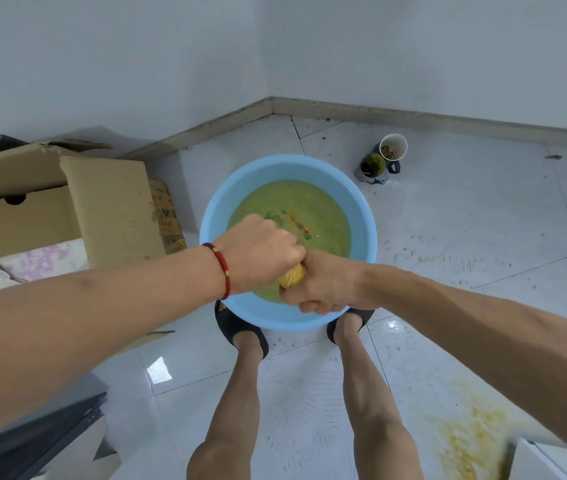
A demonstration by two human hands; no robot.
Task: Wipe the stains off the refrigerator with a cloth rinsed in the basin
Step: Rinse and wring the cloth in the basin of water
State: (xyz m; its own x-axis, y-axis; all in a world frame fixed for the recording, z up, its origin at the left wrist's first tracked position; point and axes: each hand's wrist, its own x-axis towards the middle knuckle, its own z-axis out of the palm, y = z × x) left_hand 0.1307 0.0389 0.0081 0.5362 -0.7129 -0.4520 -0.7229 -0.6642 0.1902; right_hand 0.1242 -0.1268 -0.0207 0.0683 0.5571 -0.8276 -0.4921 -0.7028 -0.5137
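Head view, hands: the left hand (261, 249) and right hand (323, 284) are met at centre frame, both fisted tight around a yellow cloth (292, 276), of which only a small twisted bunch is seen between them.
Head view, cloth position: held over the near part of the blue basin (213, 216), above the water, not in it.
Head view, basin: set on the floor tiles (465, 237) at mid-frame, between the person's slippered feet and the corner of the room; the water is murky yellow-green with a few floating scraps.
Stage judged: the rinse appears done or nearly so, and wringing is under way.
Left to do: carrying the cloth to the refrigerator and wiping the stains; none of that can be confirmed as begun.
Refrigerator: not identifiable; white and dark surfaces are cut off at the lower left and lower right corners, and what they belong to cannot be told.
Stains: a yellowish smear is noted on the floor at lower right; any on the appliance are out of sight.
Hidden: most of the cloth, inside the fists; whether it is dripping cannot be made out.
Other: a cardboard box (109, 209) at left, two cups (382, 159) with residue at upper right of the basin.
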